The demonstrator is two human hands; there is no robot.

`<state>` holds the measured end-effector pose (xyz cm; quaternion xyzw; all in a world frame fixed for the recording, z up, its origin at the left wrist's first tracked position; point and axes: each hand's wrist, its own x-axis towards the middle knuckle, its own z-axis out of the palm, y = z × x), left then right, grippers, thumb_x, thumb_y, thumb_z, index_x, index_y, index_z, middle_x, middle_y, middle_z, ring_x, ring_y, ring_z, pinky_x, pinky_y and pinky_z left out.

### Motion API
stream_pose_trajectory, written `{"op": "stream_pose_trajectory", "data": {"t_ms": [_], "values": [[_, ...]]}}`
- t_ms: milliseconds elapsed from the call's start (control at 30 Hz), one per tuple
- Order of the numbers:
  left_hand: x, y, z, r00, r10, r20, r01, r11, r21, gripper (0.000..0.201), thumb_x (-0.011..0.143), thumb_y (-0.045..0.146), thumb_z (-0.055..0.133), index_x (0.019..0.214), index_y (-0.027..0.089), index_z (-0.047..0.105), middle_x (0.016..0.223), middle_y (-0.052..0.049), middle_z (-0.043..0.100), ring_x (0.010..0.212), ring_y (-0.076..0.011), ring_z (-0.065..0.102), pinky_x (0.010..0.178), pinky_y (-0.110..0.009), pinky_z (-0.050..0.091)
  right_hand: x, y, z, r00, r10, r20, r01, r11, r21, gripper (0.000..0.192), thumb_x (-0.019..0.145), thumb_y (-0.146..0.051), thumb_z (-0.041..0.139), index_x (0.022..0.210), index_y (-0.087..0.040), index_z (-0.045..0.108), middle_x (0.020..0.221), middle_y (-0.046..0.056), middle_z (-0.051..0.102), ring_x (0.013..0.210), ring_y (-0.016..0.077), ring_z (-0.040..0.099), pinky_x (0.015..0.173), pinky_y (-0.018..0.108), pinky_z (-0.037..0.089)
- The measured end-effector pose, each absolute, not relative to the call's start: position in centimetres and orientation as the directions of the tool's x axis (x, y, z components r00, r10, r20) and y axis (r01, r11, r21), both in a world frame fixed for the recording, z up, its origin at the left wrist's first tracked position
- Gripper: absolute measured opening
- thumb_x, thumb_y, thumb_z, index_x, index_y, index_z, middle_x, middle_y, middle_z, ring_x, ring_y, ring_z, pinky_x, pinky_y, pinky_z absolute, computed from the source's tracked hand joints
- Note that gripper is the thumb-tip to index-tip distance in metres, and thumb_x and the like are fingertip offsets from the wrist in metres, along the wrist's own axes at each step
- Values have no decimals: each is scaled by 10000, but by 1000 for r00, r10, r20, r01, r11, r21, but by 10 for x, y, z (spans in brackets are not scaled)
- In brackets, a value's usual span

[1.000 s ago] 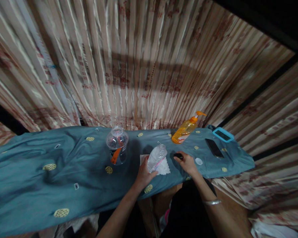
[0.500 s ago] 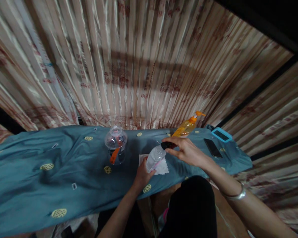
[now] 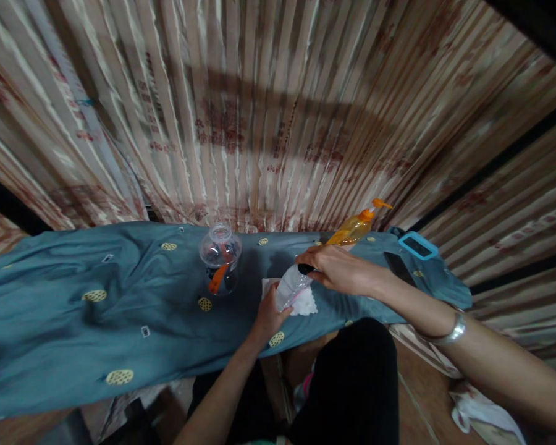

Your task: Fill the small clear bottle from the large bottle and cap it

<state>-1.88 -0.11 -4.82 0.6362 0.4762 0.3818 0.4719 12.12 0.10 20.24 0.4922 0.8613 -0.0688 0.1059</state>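
Note:
My left hand (image 3: 267, 317) grips a small clear plastic bottle (image 3: 290, 288) that stands tilted on a white cloth (image 3: 304, 303) on the table. My right hand (image 3: 339, 270) is over the bottle's mouth, fingers pinched on a small black cap (image 3: 304, 269) that sits at the top of the bottle. A silver bangle (image 3: 447, 334) is on my right wrist.
The table is covered with a teal cloth (image 3: 97, 303) with yellow dots. On it stand an upturned clear jar (image 3: 220, 255) with an orange item inside, an orange pump bottle (image 3: 354, 228), a dark phone (image 3: 399, 268) and a blue-framed device (image 3: 417, 245). Striped curtains (image 3: 259, 111) hang behind.
My right hand picked the black cap off the table at the right and carried it onto the bottle's mouth. My left hand has kept hold of the bottle.

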Motion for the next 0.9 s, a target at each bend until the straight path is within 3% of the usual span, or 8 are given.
{"op": "stream_pose_trajectory", "data": {"t_ms": [200,367,433,567,733,900], "values": [[-19,-2,-47,251,968,33,238,-94,967,606,704,106,764,1244,226,517,1240,-69,688,1178,-287,689,1038,-451,531,107,9,209,-396,849,-350,862,475,176,227,971,-230,615,1125,-110,731,993,144,787,983,268,753,751,288,456],[-19,-2,-47,253,967,20,247,-85,965,593,710,113,764,1234,223,509,1244,-69,683,1196,-283,680,1049,-439,520,102,9,207,-338,883,-326,872,424,245,436,1056,-394,473,1036,-57,750,933,223,773,999,339,760,778,350,496],[-19,-2,-46,254,967,22,241,-85,967,590,710,118,770,1230,224,512,1242,-67,681,1199,-284,676,1050,-441,519,105,7,208,-339,889,-308,876,418,243,448,1052,-433,478,1123,-64,722,969,210,778,1012,332,760,787,347,503],[-19,-1,-46,261,964,56,210,-114,971,596,701,121,779,1229,230,525,1219,-52,683,1181,-277,680,1047,-445,525,116,3,210,-392,878,-274,885,441,149,555,951,-418,680,1397,-106,574,1143,176,763,1068,322,746,795,328,502],[-18,-1,-48,248,966,71,218,-127,968,602,691,103,771,1221,239,520,1232,-52,681,1172,-276,685,1045,-443,529,117,3,206,-436,845,-308,866,488,112,363,927,-171,633,1289,-140,644,1105,134,768,1039,284,743,786,310,480],[-18,-2,-47,262,964,43,248,-110,963,627,702,112,778,1248,239,498,1262,-58,675,1201,-285,676,1062,-458,521,112,7,204,-422,845,-328,850,495,181,222,950,-201,618,1142,-128,703,974,123,781,955,257,754,726,289,466]]}}
